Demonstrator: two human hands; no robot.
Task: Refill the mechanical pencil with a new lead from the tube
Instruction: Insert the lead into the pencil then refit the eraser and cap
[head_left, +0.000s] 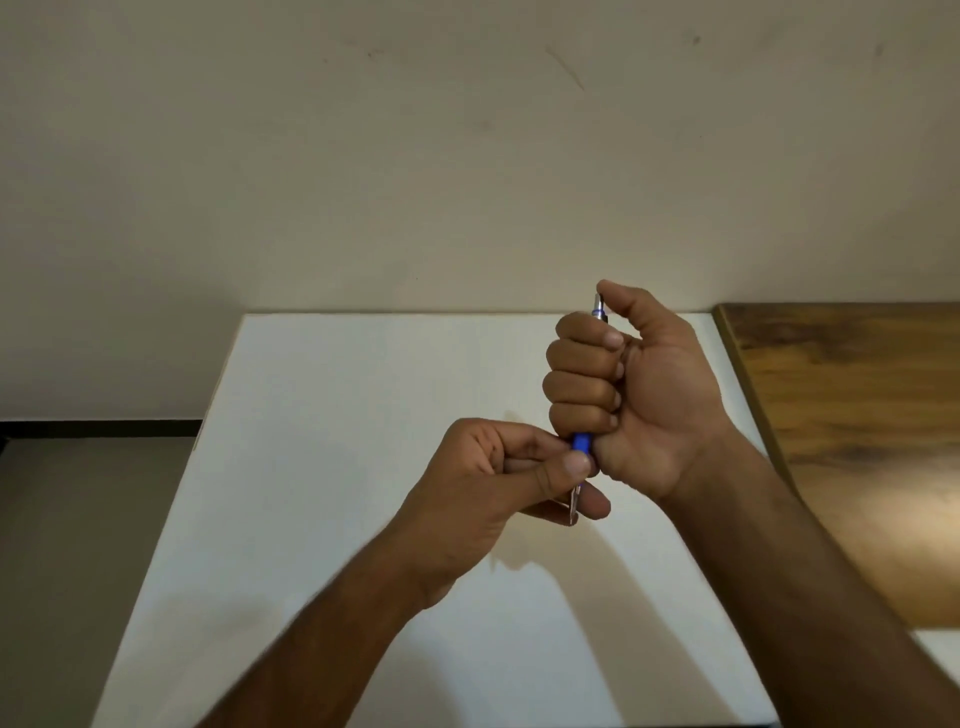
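A plain beige wall (467, 156) with a few faint scuffs fills the upper half of the view. Below it a white desk (322, 467) runs from its far edge against the wall down to the bottom of the frame. To the left of the desk a grey floor (78, 519) shows beyond a dark skirting line (98, 428). Off the desk's right edge lies a brown wooden surface (841, 415), butted against the white top near its far right corner.

Both forearms reach in from the bottom, above the middle of the desk. The left hand (493, 483) is curled, its thumb and fingertips pinched on the lower end of the mechanical pencil (582, 442), where a slim metallic part (574, 501) points down toward the desk's near edge. Whether that part is seated in the blue barrel or loose from it cannot be told.

Just to the right and higher, the right hand (628, 395) is clenched in a fist around the pencil's barrel, palm facing the camera, with the thumb raised beside the top. The pencil stands nearly upright in the air, clear of the desk: only a short blue section shows below the fist, and a silver tip with a blue ring (599, 306) pokes out above the index finger, close to the thumb. The two hands are touching or almost touching at the blue section.
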